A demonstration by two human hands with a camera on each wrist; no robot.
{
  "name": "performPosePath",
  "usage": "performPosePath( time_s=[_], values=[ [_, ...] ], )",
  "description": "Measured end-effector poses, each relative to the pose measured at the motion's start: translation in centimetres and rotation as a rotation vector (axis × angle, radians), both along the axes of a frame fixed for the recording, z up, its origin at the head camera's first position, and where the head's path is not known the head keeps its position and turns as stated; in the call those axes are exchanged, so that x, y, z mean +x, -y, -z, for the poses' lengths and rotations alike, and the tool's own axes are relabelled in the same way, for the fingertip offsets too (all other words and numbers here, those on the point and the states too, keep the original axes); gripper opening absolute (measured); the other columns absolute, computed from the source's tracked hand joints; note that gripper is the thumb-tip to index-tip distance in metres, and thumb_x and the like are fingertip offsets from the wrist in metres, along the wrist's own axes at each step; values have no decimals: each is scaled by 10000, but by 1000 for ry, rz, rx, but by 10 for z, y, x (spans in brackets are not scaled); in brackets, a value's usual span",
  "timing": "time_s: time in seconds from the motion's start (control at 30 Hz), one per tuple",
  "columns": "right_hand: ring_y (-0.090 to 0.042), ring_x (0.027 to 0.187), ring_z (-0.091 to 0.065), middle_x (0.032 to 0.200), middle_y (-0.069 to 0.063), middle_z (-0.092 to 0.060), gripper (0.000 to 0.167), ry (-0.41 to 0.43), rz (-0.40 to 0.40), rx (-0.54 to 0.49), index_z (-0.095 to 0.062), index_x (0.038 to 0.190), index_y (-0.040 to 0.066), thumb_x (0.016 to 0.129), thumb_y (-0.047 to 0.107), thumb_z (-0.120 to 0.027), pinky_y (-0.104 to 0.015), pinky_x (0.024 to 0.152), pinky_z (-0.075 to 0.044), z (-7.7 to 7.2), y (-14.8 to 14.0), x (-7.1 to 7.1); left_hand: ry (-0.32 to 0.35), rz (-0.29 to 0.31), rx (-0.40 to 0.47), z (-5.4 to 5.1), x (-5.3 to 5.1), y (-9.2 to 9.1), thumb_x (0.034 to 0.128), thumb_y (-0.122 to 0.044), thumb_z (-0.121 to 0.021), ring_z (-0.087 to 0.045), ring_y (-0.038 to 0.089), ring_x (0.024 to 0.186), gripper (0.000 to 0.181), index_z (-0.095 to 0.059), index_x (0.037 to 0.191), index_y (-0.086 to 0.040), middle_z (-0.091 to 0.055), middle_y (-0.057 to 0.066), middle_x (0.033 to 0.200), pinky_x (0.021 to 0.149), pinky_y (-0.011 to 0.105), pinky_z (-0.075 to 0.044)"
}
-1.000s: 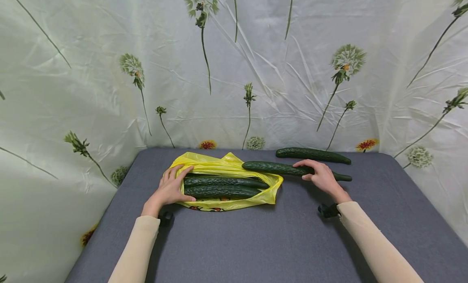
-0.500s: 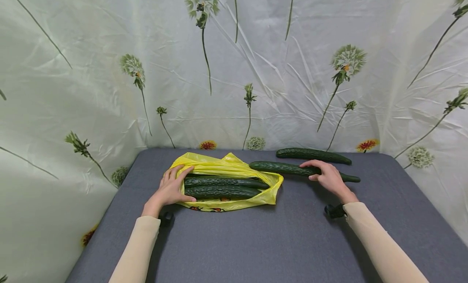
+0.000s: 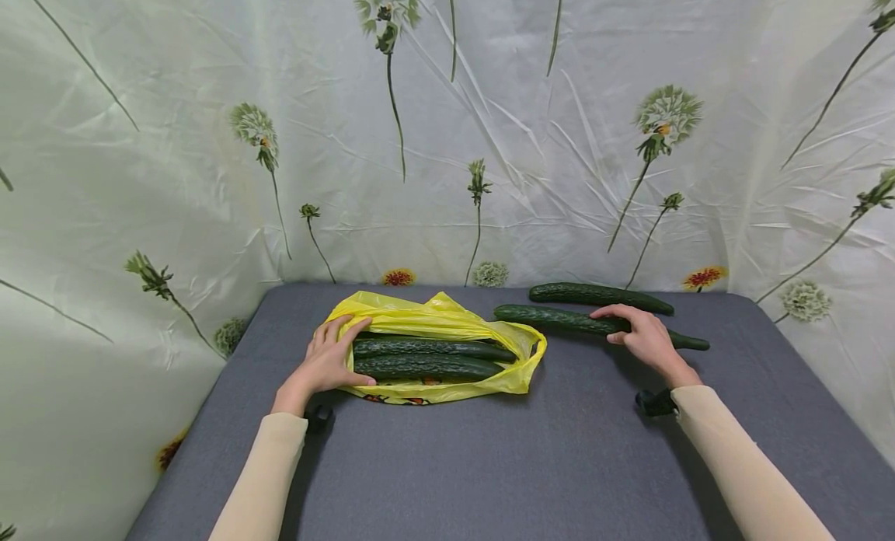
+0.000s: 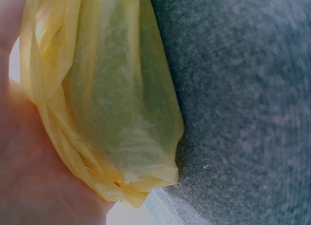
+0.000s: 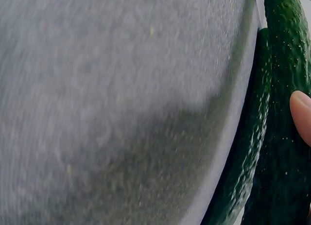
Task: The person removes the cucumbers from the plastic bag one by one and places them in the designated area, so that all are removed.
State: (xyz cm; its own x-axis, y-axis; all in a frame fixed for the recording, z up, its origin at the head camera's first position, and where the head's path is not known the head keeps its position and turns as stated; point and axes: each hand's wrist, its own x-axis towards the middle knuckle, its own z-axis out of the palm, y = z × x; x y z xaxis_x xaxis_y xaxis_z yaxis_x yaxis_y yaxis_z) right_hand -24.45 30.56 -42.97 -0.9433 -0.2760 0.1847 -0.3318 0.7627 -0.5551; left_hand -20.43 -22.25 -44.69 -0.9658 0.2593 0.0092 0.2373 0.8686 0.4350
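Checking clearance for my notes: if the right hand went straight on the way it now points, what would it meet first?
Probably the far cucumber, which lies beyond the held cucumber in the right hand; heights are hard to judge, so it might pass above.

The right hand (image 3: 645, 340) has carried the cucumber (image 3: 559, 319) it grips rightward; the cucumber's left end, earlier over the yellow bag (image 3: 419, 319), now seems just past its far edge. The bag's right rim (image 3: 541, 350) has shifted slightly right.
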Motion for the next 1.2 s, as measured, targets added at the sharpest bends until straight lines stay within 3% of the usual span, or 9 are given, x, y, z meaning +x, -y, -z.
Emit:
performPosePath(
  time_s=[0.3, 0.7, 0.83, 0.97, 1.07, 1.2],
  values=[
    [-187, 543, -332, 1314, -231, -519, 412, 52, 0, 22, -630, 1222, 96, 841, -58, -652, -343, 529, -284, -1, -13, -2, 6, 3, 16, 0, -1, -1, 658, -419, -867, -71, 498, 1351, 1028, -320, 1496, -180, -160, 208, 1509, 979, 713, -144],
    [-229, 602, -389, 1296, -250, -527, 415, 41, 33, 38, -632, 1212, 72, 825, -77, -644, -336, 510, -275, -3, -29, -6, -13, 14, 22, 0, 0, 0, 662, -439, -860, -98, 491, 1341, 1018, -331, 1490, -170, -182, 221, 1497, 978, 701, -148],
    [-305, 751, -494, 1299, -259, -522, 422, 34, 44, 61, -630, 1216, 68, 817, -68, -652, -347, 549, -296, -4, -31, -5, -12, 15, 25, -2, 0, -1, 662, -442, -859, -105, 494, 1338, 1018, -334, 1488, -163, -186, 223, 1494, 970, 708, -154],
    [-284, 707, -471, 1303, -264, -517, 418, 33, 58, 73, -630, 1214, 66, 818, -65, -654, -351, 562, -295, -4, -33, -6, -11, 12, 28, -3, 1, -1, 662, -427, -863, -109, 490, 1339, 1014, -338, 1488, -161, -189, 223, 1496, 972, 708, -158],
    [-224, 607, -366, 1301, -268, -515, 413, 39, 65, 71, -628, 1212, 63, 820, -67, -649, -349, 539, -278, -4, -35, -7, -13, 13, 30, -3, 1, -1, 663, -416, -865, -110, 490, 1339, 1011, -340, 1487, -158, -189, 224, 1497, 972, 707, -159],
    [-233, 644, -417, 1291, -265, -523, 414, 34, 70, 83, -625, 1219, 64, 824, -58, -653, -351, 553, -289, -4, -37, -8, -10, 14, 32, -2, 1, -1, 667, -416, -862, -101, 490, 1341, 1009, -338, 1489, -156, -182, 222, 1501, 969, 712, -158]
  ],
)
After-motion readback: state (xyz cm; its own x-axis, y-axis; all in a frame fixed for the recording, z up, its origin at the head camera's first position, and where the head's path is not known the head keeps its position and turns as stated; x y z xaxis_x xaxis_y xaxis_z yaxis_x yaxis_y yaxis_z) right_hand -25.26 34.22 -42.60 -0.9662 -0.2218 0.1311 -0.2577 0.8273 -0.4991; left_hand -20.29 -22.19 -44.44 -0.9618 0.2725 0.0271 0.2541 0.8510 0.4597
